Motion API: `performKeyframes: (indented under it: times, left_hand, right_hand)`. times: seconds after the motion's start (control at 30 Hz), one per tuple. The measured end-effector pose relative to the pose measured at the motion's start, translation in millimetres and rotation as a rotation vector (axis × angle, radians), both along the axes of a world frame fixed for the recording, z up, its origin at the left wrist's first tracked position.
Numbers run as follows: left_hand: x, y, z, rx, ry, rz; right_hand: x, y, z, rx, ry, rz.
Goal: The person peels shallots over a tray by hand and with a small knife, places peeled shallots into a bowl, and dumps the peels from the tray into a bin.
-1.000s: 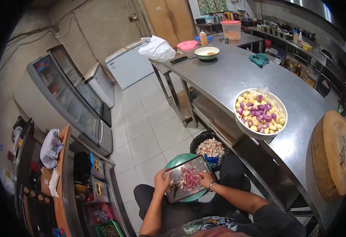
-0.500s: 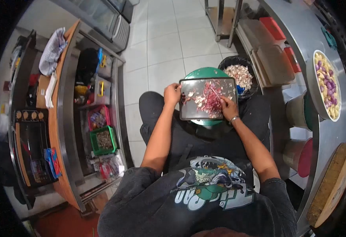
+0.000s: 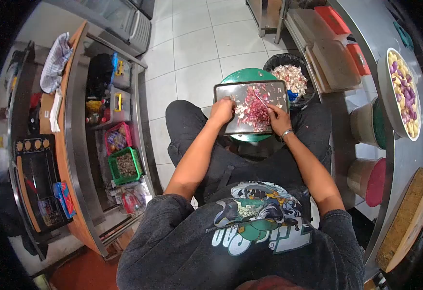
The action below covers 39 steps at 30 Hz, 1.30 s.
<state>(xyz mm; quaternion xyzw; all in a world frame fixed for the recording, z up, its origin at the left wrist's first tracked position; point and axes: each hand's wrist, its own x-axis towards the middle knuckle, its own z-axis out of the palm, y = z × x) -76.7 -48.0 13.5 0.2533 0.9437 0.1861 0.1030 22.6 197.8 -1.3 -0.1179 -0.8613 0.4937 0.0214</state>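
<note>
Gripping a small knife (image 3: 261, 100) in the right hand (image 3: 281, 122), over a loaded tray (image 3: 227, 91)

Your right hand is closed around the small knife, its handle concealed within your fingers; the thin blade juts from your fingertips, slanting forward and to the left. Your left hand (image 3: 221, 112) is at the tray's left side, fingers bunched together. Whether it pinches a piece or is free of any load, I cannot tell.

Directly beneath the blade and between your two hands lies a heap of reddish pieces (image 3: 255, 117), with paler flakes (image 3: 241, 110) scattered along its side nearer your left hand. The dark, rectangular tray carries both, set over a green stool (image 3: 250, 75) whose round top shows beyond your hands and below the tray's near edge.

A metal band (image 3: 287, 132) circles your right wrist. Just ahead and to the right of your right hand stands a bin (image 3: 276, 61) lined in black plastic and heaped with pale scraps (image 3: 291, 79). Well to the right of that hand, on a steel table (image 3: 409, 155), sits a white bowl (image 3: 388, 92) filled with yellowish and purple items. Nearer your body on the same surface is a thick round wooden block (image 3: 407, 220). Well to the left of your left hand, a green basket (image 3: 112, 167) sits on a low shelf.
</note>
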Motion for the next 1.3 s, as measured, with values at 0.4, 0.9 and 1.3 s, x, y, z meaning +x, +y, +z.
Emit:
performKeyframes:
  times: [0.4,0.9,1.3]
  left_hand:
    - [53,47,10,1.152,-0.848,0.537]
    - [72,69,-15,1.523,-1.125,0.659]
    - [74,68,-25,1.516,-1.147,0.673]
  right_hand:
    - [6,-8,24,-0.246,0.134,0.113]
    - [7,-9,25,-0.250,0.172,0.242]
    - [5,-1,27,-0.231,-0.023,0.233]
